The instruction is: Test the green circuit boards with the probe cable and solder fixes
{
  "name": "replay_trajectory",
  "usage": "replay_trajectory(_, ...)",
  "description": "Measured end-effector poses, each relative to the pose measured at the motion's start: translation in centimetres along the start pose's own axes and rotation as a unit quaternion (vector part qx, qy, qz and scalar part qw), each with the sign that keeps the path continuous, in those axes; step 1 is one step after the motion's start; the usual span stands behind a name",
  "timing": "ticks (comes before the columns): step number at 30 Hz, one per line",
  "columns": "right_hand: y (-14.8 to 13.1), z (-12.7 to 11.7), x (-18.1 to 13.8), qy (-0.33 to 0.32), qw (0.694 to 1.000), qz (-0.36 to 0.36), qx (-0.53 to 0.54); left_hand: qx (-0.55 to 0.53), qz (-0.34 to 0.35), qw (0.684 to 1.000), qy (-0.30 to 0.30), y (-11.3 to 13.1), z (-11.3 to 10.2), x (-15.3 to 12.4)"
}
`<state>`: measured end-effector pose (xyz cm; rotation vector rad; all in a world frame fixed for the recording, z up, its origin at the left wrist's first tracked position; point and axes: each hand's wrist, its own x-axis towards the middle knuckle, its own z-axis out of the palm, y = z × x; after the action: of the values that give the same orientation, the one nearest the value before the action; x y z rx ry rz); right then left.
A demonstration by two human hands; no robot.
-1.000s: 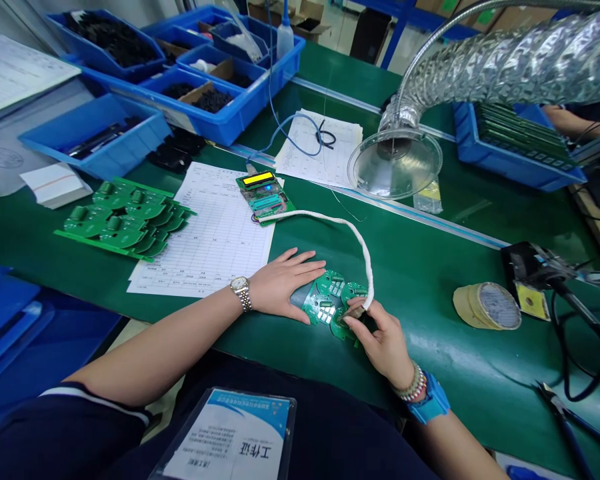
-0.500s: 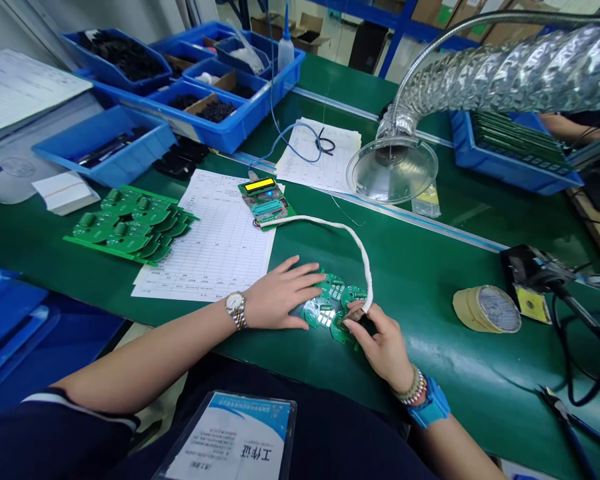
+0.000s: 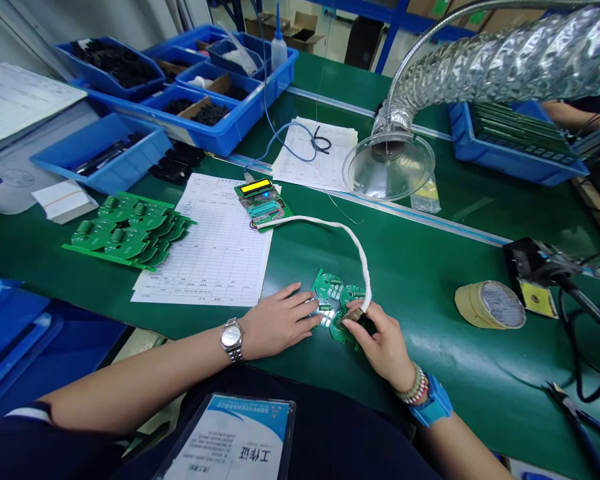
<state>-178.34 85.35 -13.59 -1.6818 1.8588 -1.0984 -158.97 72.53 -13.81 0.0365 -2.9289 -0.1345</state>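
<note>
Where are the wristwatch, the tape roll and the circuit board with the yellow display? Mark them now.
Wristwatch (image 3: 231, 337): head view, point on its dial.
Tape roll (image 3: 491, 305): head view, point on its flat side.
Circuit board with the yellow display (image 3: 263, 208): head view, point on the board's middle.

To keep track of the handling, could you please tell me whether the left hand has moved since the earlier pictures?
Yes: the left hand has slid toward the person, from level with the printed form sheet's near corner to below it, uncovering more of the green circuit boards.
</note>
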Motion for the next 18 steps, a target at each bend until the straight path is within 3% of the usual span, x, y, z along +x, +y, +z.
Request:
replay_trajectory(9,0.1,0.0,-0.1,0.0,1.0,-0.001,-0.006,-0.029,-0.013,0.999,-0.002,0.3,0.3,-0.2)
replay_trajectory(16,0.2,0.0,-0.1,0.005,1.0,-0.015,-0.014,-0.114,-0.096,0.985,0.082,-1.1,-1.2,-0.3)
replay_trajectory(18,0.3,0.0,-0.1,0.003,1.0,-0.016,-0.015,-0.119,-0.102,0.987,0.046,-2.1,-1.6,0.0)
